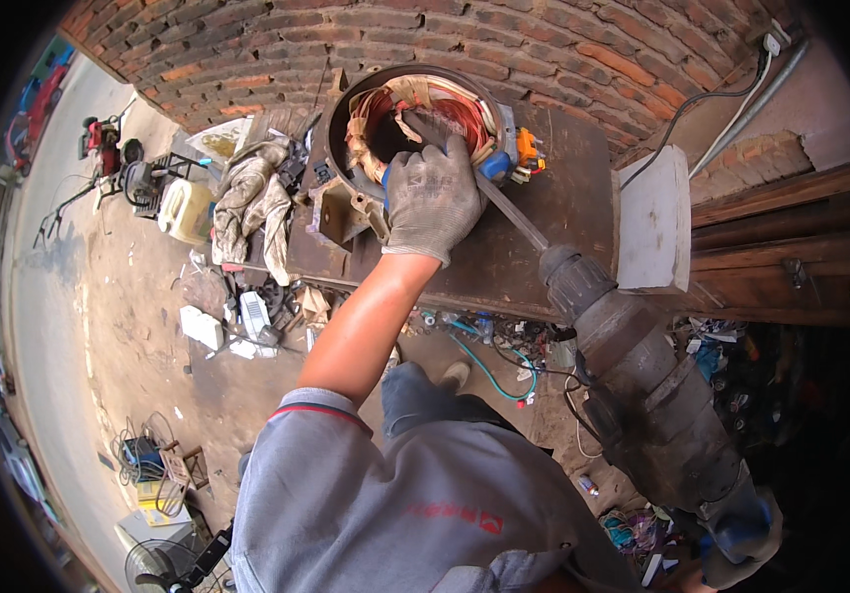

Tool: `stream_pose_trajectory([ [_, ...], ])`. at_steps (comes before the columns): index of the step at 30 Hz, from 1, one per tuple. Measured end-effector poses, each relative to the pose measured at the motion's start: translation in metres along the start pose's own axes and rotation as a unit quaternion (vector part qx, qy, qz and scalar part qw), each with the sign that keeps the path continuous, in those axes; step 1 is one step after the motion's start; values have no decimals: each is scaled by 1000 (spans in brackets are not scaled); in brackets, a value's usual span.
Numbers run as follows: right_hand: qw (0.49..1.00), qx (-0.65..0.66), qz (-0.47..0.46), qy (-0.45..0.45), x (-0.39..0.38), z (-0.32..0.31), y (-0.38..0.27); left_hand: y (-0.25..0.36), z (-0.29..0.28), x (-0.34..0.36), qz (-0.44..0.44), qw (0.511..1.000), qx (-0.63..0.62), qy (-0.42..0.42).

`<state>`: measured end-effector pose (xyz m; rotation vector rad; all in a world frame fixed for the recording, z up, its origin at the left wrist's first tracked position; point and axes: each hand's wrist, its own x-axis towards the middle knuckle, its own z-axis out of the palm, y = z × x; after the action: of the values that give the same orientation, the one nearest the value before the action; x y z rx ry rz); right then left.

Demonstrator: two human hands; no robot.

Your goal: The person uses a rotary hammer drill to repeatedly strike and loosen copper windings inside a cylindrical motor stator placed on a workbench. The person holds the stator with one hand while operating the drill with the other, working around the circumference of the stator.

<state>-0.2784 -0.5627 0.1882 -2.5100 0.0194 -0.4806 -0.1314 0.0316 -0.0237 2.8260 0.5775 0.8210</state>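
Observation:
My left hand (430,198), in a dirty grey glove, is closed around the front of a long steel chisel bit (524,222), at a round metal motor housing (354,104) with red copper windings (455,114) inside. The bit runs from a large, grimy power hammer (623,346), which reaches diagonally to the lower right. There my right hand (741,544), in a blue and grey glove, grips its rear end, partly hidden in shadow. The housing rests on a dark, worn bench (573,188); its bottom inside is mostly hidden by my left hand.
A brick wall (563,49) rises behind the bench, with a white board (652,237) at right. Crumpled cloths (247,198), a yellowish jerrycan (188,208) and machinery lie at left. Scrap, cables and a hose (504,385) litter the ground; a fan (163,563) stands lower left.

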Motion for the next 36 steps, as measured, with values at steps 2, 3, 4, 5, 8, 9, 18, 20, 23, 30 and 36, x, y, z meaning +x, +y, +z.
stream_pose_trajectory([
  [2, 1000, 2, 2, -11, 0, 1, 1, -1, 2, 0, 2, 1000, -5, 2],
  [3, 1000, 4, 3, -14, 0, 1, 1, -1, 1, 1, 9, 1000, -6, 14],
  [4, 1000, 5, 4, -21, 0, 2, 2, 0, 0, 1, 16, 999, -6, 27],
  [5, 1000, 7, 6, -25, -1, 1, 2, 0, -2, 2, 23, 999, -7, 40],
  [8, 999, 9, 6, -42, -1, 2, 2, 0, -4, 3, 16, 999, -11, 29],
  [9, 999, 11, 7, -47, -1, 4, 3, -1, -4, 3, 18, 999, -7, 26],
  [18, 996, 18, 12, -86, -6, 6, 6, 0, -5, 3, -8, 999, -12, -30],
  [20, 995, 23, 8, -99, -4, 7, 11, -1, -4, 0, 8, 1000, 3, 12],
  [23, 994, 27, 7, -106, -10, 8, 11, 0, -2, 1, 19, 999, 1, 28],
  [30, 991, 46, -5, -123, -21, 14, 6, 0, -2, 0, 17, 1000, -9, 6],
  [36, 978, 83, -116, -152, -25, 61, -67, -4, 6, 0, 7, 1000, -6, 12],
])
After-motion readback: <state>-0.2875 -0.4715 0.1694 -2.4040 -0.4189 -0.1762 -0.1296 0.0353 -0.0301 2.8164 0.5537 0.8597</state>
